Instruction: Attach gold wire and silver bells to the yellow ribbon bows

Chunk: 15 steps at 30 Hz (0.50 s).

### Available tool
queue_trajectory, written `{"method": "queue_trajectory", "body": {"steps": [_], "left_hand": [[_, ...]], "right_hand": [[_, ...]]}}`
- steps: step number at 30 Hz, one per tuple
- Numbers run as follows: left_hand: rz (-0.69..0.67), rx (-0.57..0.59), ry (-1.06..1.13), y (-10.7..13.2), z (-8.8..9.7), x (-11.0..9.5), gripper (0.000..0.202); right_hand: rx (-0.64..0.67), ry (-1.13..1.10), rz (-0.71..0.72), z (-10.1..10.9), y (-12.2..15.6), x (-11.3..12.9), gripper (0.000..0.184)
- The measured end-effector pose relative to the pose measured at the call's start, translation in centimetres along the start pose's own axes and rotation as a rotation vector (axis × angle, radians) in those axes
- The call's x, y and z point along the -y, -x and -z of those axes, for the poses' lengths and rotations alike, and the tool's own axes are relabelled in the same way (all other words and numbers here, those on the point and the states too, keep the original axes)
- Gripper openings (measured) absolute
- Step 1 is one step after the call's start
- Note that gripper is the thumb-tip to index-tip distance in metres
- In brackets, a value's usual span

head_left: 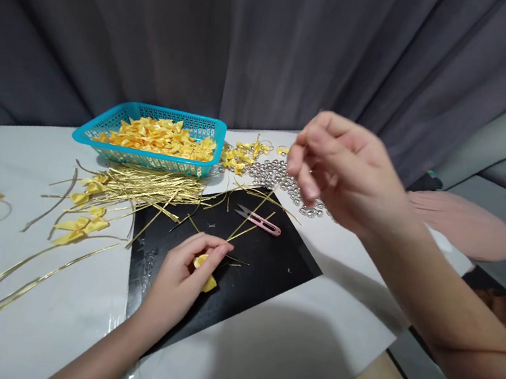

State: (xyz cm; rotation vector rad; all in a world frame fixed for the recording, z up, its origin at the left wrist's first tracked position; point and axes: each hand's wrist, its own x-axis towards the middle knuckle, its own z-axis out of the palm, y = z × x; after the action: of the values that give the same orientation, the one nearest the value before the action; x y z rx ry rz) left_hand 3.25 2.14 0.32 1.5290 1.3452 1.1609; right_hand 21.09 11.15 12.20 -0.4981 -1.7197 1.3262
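Low over the black mat (268, 279), my left hand (190, 262) is closed around a yellow ribbon bow (209, 284), pinching it between thumb and fingers. Two gold cord ends (251, 230) stick out from that pinch toward the upper right. My right hand (341, 164) is raised well above the table, thumb and index fingertip pressed together and the other fingers curled. Whatever sits between those fingertips, if anything, is too small to make out. Just beyond my left hand, pink-handled thread snips (264, 222) lie on the mat with their blades apart.
At the back left stands a blue basket (147, 159) of yellow ribbon pieces (161, 137). Gold cords (154, 188) are piled before it. Several silver beads or gems (274, 173) spread behind the mat. More yellow bows (81, 225) lie on the white table (52, 312) at left.
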Motion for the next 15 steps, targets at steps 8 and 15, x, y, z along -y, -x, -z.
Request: {"method": "queue_trajectory", "body": {"steps": [8, 15], "left_hand": [[0.067, 0.108, 0.067, 0.2, -0.4, 0.1, 0.024], [0.132, 0.196, 0.217, -0.1, -0.5, 0.3, 0.043]], "right_hand": [[-0.063, 0.127, 0.016, 0.1, 0.7, 1.4, 0.016], [-0.03, 0.126, 0.021, 0.4, 1.0, 0.9, 0.016]]}}
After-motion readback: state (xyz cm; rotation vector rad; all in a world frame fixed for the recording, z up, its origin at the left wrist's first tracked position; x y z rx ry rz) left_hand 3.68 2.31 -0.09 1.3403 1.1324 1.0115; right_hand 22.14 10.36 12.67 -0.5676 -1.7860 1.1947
